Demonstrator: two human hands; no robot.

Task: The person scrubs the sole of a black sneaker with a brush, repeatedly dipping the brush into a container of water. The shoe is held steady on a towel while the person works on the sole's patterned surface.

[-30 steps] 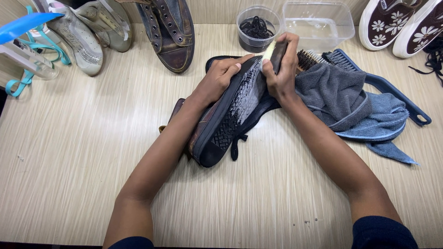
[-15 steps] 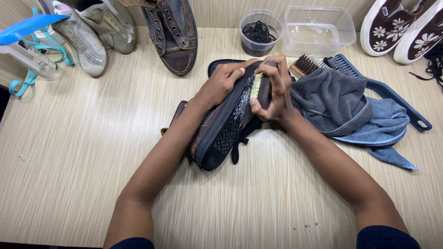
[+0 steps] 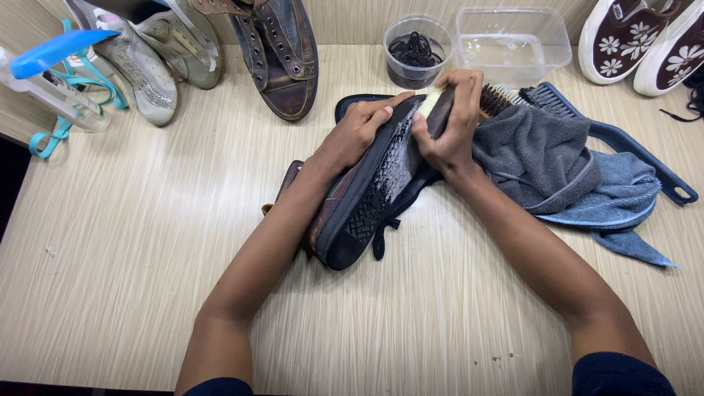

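Near edge: bare table (image 3: pixel 411 330) from the person's side up to the shoe, crossed only by the two forearms.
Left: open tabletop between the left hand (image 3: pixel 352 132) and the spray bottle (image 3: pixel 51 81) with its teal lace at the far left corner.
Far left: glittery pale shoes (image 3: pixel 147 62) and a brown high-top (image 3: pixel 282 55) line the back edge and block it.
Far middle: round tub of black laces (image 3: pixel 414 51) and clear rectangular tub (image 3: pixel 510 40) stand just behind the right hand (image 3: pixel 447 136); little room there.
Right: grey towels (image 3: pixel 557 165) and blue brush handle (image 3: pixel 638 165) fill the side beside the right wrist.
Far right corner: flowered slip-ons (image 3: pixel 645 37).
Centre: upturned dark shoe (image 3: pixel 374 187), tilted on its side, held between both hands.
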